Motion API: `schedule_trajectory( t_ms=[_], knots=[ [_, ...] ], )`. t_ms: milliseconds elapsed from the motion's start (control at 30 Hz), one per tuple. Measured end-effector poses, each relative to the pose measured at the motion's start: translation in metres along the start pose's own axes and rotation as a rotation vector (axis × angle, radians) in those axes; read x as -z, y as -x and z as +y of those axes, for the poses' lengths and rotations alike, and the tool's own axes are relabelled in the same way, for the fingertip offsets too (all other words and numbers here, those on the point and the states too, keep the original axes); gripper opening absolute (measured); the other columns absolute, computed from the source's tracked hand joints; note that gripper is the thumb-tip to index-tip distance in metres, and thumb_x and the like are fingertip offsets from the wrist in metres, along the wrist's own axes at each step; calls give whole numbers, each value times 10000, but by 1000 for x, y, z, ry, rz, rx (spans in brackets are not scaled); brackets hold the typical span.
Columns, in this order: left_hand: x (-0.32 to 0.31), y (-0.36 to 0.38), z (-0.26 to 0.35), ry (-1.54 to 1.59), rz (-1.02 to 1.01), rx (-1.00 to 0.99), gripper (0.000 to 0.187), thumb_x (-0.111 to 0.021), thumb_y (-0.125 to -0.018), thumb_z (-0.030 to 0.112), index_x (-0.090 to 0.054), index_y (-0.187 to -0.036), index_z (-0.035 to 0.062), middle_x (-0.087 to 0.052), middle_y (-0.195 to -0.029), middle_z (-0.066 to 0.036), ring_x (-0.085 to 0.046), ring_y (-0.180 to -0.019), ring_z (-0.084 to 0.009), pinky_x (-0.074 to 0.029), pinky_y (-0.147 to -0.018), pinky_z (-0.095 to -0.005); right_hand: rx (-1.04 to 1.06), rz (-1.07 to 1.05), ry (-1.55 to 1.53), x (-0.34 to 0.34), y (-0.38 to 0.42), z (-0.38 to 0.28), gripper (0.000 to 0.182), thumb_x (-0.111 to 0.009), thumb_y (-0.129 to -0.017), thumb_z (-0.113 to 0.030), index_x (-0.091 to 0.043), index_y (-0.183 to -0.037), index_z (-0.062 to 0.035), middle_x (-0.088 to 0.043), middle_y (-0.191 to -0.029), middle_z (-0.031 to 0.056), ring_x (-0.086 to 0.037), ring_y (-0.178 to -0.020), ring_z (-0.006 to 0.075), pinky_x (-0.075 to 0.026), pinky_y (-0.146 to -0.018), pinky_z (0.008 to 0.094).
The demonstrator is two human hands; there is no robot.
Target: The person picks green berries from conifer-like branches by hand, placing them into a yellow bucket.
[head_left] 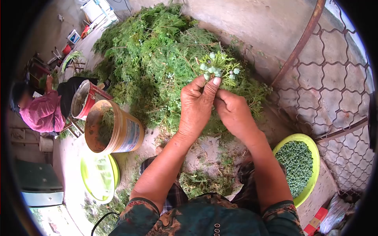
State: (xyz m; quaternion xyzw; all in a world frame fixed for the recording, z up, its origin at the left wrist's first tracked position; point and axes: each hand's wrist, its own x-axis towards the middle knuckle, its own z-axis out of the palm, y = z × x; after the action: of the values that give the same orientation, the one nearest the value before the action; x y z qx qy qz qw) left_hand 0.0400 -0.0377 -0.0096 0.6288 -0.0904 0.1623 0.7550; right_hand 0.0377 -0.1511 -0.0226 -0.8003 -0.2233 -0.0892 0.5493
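In front of me, a conifer sprig (225, 67) carries several round pale green cones. My left hand (198, 103) is closed, its thumb and fingers pinching the sprig just below the cones. Beside it, my right hand (236, 112) has its fingers curled round the lower end of the same sprig; the stem inside is hidden. Behind both hands rises a big heap of cut green conifer branches (153, 59). To the right of my right forearm, a yellow-green basin (314, 179) holds a mass of small green cones.
On the left stand an open tan bucket (134, 135) with some greenery inside, a red bucket (93, 105) and a bright yellow-green basin (115, 173). Another person in a pink top (43, 112) sits farther left. A rusty wire-mesh panel (321, 86) leans at right. Clippings (204, 183) lie between my legs.
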Motion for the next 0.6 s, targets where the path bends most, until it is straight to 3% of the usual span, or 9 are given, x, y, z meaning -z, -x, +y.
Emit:
schedule_trajectory(
  t_ms=[33,67,133,233,433,500,533,600],
  knots=[
    [0,0,0,16,-18,-12,157,-569,-908,115,-609,-818,-7,-533,-688,53,-416,-648,-18,-381,-553,-193,-10,9,-98,5,1,-1,50,-553,-838,-25,-553,-869,13,-590,-685,168,-594,-594,246,-451,-551,353],
    [-1,0,0,16,-20,-11,157,-569,-908,115,-609,-818,-7,-533,-688,53,-416,-648,-18,-381,-553,-193,-12,11,-98,12,0,-3,50,-553,-838,-25,-553,-869,13,-590,-685,168,-594,-594,246,-451,-551,353],
    [-6,0,2,58,23,73,161,-536,-927,124,-601,-845,2,-559,-731,37,-461,-662,-28,-422,-589,-200,-151,64,-196,28,-1,-10,47,-579,-857,-33,-572,-883,5,-575,-668,60,-521,-607,104,-432,-558,258],
    [-1,-1,-2,39,-29,148,152,-536,-925,149,-626,-949,29,-633,-833,-12,-554,-719,-74,-485,-655,-232,-117,231,-247,33,-1,-20,58,-592,-868,-53,-572,-887,-3,-532,-673,-11,-465,-628,64,-425,-574,218],
    [-15,8,-4,-67,-93,112,141,-497,-940,111,-584,-934,1,-568,-753,16,-491,-662,-57,-442,-595,-224,-35,327,-210,16,3,-12,208,-645,-830,-85,-543,-991,-1,-622,-733,139,-594,-644,108,-470,-562,259],
    [-15,10,-8,-113,-114,54,133,-494,-940,102,-580,-940,0,-566,-747,17,-482,-653,-58,-432,-583,-224,-95,285,-109,19,4,-16,223,-587,-873,-41,-528,-1080,14,-605,-828,57,-537,-753,64,-456,-655,213],
    [-14,11,-9,-165,-129,72,133,-489,-941,101,-582,-945,6,-560,-734,18,-468,-648,-53,-417,-576,-216,-98,289,-109,20,3,-12,223,-587,-873,-41,-528,-1080,14,-605,-828,57,-537,-753,64,-456,-655,213],
    [-16,12,-7,-217,-147,89,133,-484,-942,100,-584,-950,12,-553,-721,19,-454,-642,-49,-403,-569,-209,65,330,-43,23,-2,-6,187,-565,-896,-91,-526,-1056,-2,-579,-782,40,-503,-630,43,-434,-540,193]
  ],
)
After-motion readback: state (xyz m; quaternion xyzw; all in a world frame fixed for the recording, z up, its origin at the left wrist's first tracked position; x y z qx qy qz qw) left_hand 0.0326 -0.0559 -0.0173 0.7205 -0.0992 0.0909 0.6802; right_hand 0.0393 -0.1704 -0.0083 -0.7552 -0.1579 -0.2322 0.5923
